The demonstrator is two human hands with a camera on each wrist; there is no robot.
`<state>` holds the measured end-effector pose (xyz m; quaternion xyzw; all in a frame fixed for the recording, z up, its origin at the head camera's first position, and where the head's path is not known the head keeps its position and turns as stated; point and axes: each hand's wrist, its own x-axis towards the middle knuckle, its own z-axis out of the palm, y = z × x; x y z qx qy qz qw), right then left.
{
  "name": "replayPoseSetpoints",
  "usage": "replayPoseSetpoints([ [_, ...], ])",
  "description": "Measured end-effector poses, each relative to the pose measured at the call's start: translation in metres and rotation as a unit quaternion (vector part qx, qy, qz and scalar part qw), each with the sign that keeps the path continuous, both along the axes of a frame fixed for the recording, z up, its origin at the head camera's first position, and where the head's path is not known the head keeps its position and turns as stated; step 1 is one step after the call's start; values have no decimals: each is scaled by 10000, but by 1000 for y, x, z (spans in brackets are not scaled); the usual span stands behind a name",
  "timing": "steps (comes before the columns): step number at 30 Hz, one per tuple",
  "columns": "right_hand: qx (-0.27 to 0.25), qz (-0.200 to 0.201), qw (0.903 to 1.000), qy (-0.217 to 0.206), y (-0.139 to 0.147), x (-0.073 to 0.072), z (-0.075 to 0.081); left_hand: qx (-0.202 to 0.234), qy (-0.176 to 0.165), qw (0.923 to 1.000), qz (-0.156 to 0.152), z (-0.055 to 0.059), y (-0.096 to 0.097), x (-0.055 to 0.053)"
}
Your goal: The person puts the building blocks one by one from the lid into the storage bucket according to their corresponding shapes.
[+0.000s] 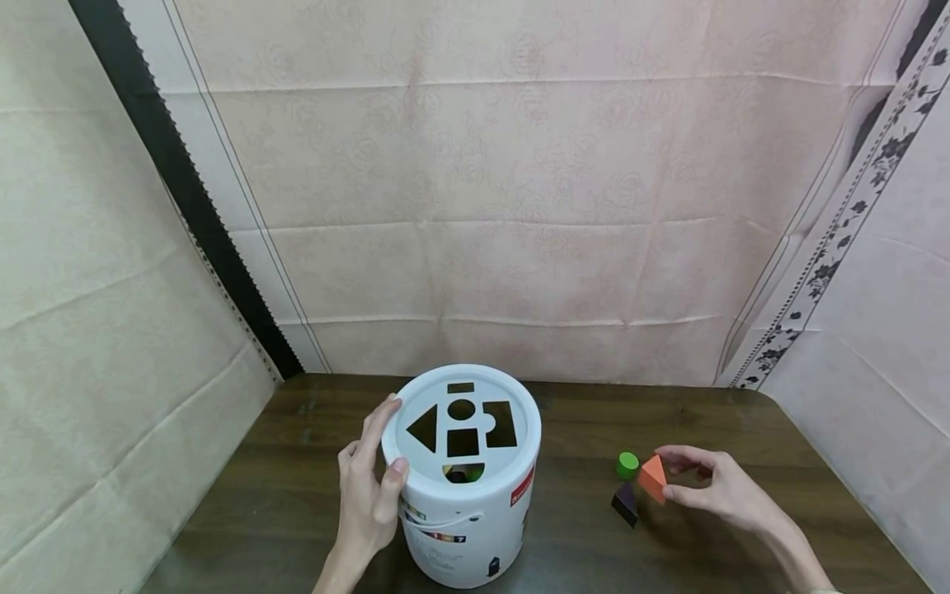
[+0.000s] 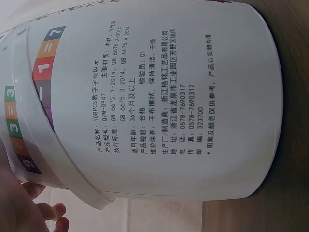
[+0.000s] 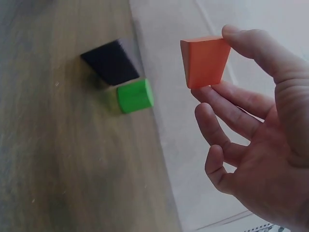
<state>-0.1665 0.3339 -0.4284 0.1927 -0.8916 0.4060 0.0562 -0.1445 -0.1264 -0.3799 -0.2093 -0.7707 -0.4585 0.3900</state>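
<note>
A white bucket (image 1: 466, 536) stands upright on the table, its pale lid (image 1: 519, 421) cut with several shaped holes. My left hand (image 1: 369, 487) holds the bucket's left side, fingers along the lid's edge and thumb at its front; in the left wrist view, that hand (image 2: 21, 205) shows at the lower left beside the printed wall. To the right, my right hand (image 1: 716, 487) pinches an orange triangular block (image 1: 653, 478) between thumb and fingers. Close by it are a green cylinder (image 1: 627, 465) and a dark triangular block (image 1: 626, 504), clearer in the right wrist view.
The dark brown wooden table (image 1: 260, 511) is bordered by pale cloth walls (image 1: 519, 206) at the back and both sides. A white handle (image 2: 63, 159) hangs on the bucket's wall. Something green and yellow shows through the lid's front hole.
</note>
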Motion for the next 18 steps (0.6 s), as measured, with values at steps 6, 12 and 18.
replayPoseSetpoints([
  [6,91,-109,9995,284,-8,-1,9,-8,0,10000,4,0,0,0],
  [12,76,-118,9985,524,-17,-2,20,-21,-49,10000,31,0,0,0],
  [18,165,-176,9974,678,-27,-2,36,-27,-18,10000,45,0,0,1],
])
